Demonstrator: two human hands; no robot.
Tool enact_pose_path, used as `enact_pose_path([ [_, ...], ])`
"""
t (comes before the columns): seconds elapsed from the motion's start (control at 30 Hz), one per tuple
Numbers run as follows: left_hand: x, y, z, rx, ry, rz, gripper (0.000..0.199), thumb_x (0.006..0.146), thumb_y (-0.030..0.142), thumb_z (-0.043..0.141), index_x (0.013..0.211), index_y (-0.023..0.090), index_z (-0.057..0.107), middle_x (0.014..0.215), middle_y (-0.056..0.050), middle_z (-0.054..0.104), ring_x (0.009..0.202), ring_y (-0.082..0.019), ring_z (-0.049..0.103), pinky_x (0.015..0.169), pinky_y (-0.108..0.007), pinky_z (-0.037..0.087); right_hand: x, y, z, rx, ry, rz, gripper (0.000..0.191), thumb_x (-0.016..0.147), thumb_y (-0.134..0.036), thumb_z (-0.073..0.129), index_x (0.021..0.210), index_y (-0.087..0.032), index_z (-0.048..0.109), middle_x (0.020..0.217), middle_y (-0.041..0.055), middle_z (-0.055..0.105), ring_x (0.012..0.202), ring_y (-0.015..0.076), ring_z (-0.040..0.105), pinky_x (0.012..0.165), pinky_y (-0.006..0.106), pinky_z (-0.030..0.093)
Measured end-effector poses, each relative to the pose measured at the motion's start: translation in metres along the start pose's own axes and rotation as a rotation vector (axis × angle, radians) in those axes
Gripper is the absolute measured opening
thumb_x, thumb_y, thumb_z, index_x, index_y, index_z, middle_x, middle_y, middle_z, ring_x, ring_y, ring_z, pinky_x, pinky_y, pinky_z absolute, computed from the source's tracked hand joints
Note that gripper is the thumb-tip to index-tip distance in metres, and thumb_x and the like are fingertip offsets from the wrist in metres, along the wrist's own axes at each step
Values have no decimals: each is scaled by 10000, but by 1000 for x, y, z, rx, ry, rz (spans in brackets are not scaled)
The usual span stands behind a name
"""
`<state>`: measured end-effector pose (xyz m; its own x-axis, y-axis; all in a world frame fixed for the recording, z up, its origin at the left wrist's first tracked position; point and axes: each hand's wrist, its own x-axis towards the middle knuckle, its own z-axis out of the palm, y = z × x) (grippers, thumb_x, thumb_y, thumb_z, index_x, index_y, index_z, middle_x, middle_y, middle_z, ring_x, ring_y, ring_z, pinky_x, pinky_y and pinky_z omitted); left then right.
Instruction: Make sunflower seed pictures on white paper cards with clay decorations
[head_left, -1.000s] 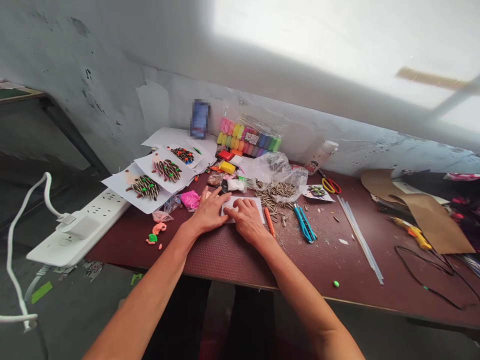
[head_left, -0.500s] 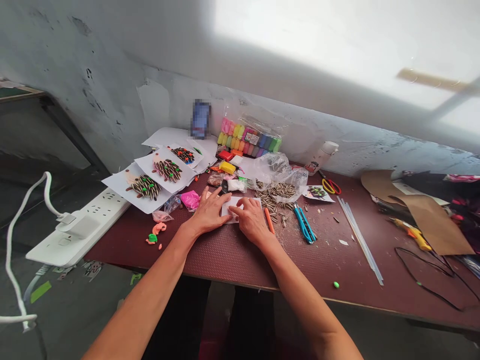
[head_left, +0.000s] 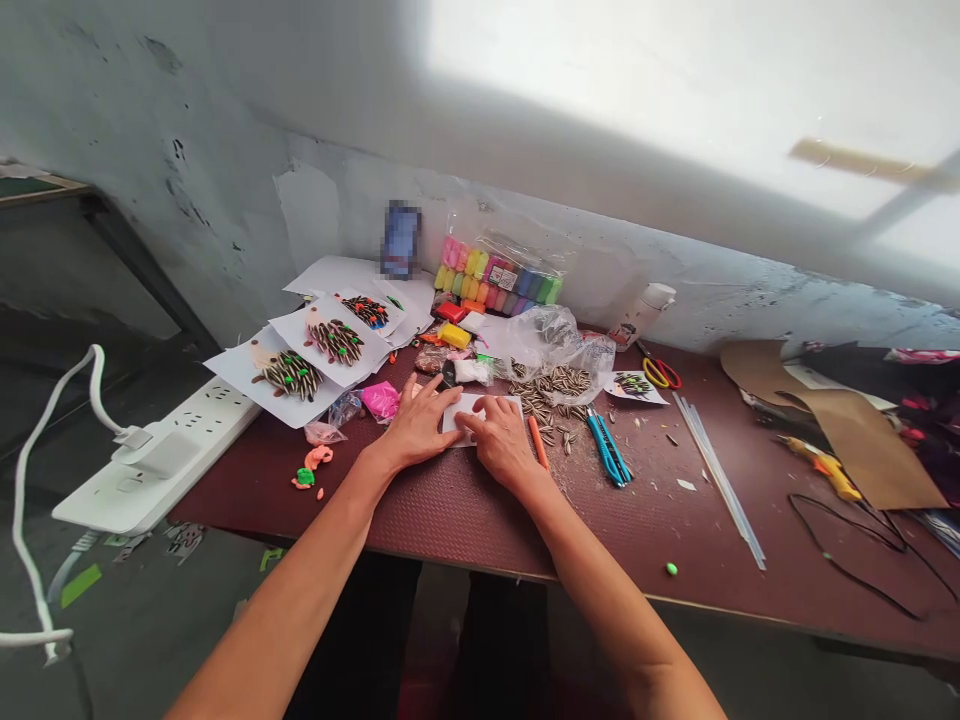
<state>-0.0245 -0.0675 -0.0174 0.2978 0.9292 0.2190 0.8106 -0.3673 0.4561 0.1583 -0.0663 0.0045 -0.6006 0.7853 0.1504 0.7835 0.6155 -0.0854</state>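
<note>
A small white paper card [head_left: 469,402] lies flat on the dark red table in front of me. My left hand [head_left: 421,424] rests over its left side, fingers spread and thumb touching the card. From the right, my right hand [head_left: 501,440] reaches in with its index finger stretched onto the card near the left thumb; the other fingers are partly bent. Whatever is under that fingertip is hidden. Beside the right hand lies an orange stick-like tool [head_left: 538,443]. A pile of striped sunflower seeds [head_left: 555,385] spreads behind it, and a blue utility knife [head_left: 607,448] lies further right.
Hedgehog cards [head_left: 289,375] covered with seeds lie at the left. Behind are packs of coloured clay [head_left: 499,275] and a clear plastic bag [head_left: 551,335]. Scissors [head_left: 660,372], glue sticks [head_left: 720,480] and a yellow glue gun [head_left: 836,475] with its cord lie right; a power strip [head_left: 157,465] stands left.
Almost nothing differs. Both hands stay on the card, and the right index finger has shifted very slightly to the left.
</note>
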Motion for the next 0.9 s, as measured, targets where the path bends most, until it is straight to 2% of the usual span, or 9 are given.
enact_pose_path([
  [0.27,0,0,-2,-2,-24,-7,576,858,420,578,1403,236,544,1430,-81,619,1497,-312,347,1257,-605,95,-4,0,0,-24,2,-23,364,1000,-169,465,1244,-303,700,1156,98,603,1012,241,461,907,375,311],
  [0.4,0,1,-3,-2,-37,-15,583,869,438,580,1400,197,547,1458,-104,593,1504,-312,333,1263,-592,81,-5,2,-3,-25,-7,-10,353,994,-165,477,1215,-294,719,1149,98,604,994,239,459,894,374,311],
  [0.57,0,1,-3,2,-33,-15,593,872,458,581,1408,207,538,1449,-101,601,1499,-307,345,1263,-597,60,-6,5,-3,-23,18,-11,316,996,-165,485,1134,-275,747,1159,93,606,1006,230,465,910,365,311],
  [0.67,0,1,-3,2,-29,-11,588,869,467,577,1402,222,543,1451,-99,600,1494,-316,352,1259,-607,71,-6,5,-2,-14,42,3,301,999,-170,483,1102,-280,744,1185,88,597,1026,227,466,908,356,310],
  [0.9,0,1,-2,5,-21,-4,557,861,432,569,1382,234,559,1432,-94,615,1485,-312,369,1251,-604,117,-1,1,-1,-16,-9,16,283,978,-150,498,1093,-258,733,1154,90,598,1020,229,462,895,357,309],
])
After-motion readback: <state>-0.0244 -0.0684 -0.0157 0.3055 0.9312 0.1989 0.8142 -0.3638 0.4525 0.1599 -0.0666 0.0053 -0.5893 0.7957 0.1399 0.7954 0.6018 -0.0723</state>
